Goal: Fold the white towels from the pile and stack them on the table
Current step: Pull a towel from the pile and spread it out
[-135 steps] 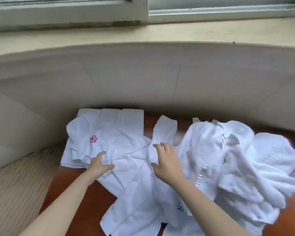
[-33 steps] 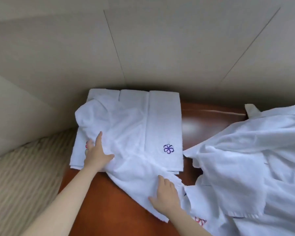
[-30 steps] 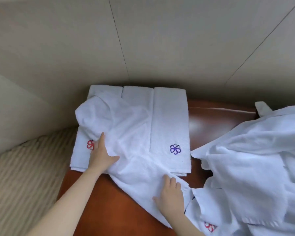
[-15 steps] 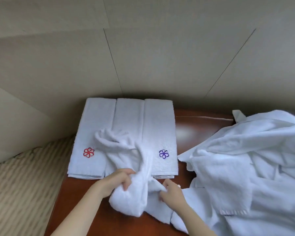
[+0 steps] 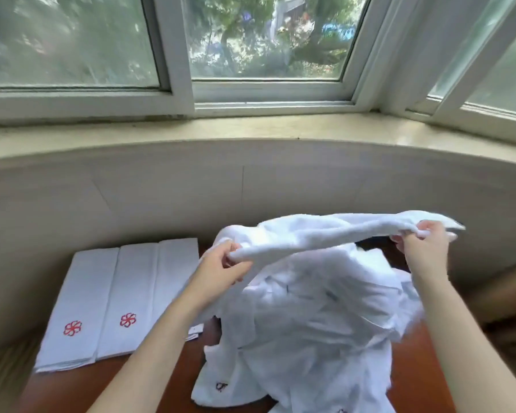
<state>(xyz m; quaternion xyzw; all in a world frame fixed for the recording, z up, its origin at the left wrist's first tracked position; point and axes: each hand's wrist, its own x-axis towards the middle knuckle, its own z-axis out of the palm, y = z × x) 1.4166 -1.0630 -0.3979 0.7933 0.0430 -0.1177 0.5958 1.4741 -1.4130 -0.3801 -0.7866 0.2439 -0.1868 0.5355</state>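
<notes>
Left hand [image 5: 222, 271] and right hand [image 5: 425, 248] each pinch an end of one towel [image 5: 325, 234], bunched above the pile [image 5: 310, 329] on the tabletop's [image 5: 72, 389] right side, folded towels [image 5: 131, 293] at left edge; looks light, limp, grippy terry, so hold it by the corners.

Both forearms extended forward, left hand [image 5: 224, 268] pinching, fingers curled, right hand [image 5: 423, 248] pinching higher (arms spread apart)

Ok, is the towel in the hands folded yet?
Not folded: the towel stretches bunched in the air between the left hand and right hand.
</notes>
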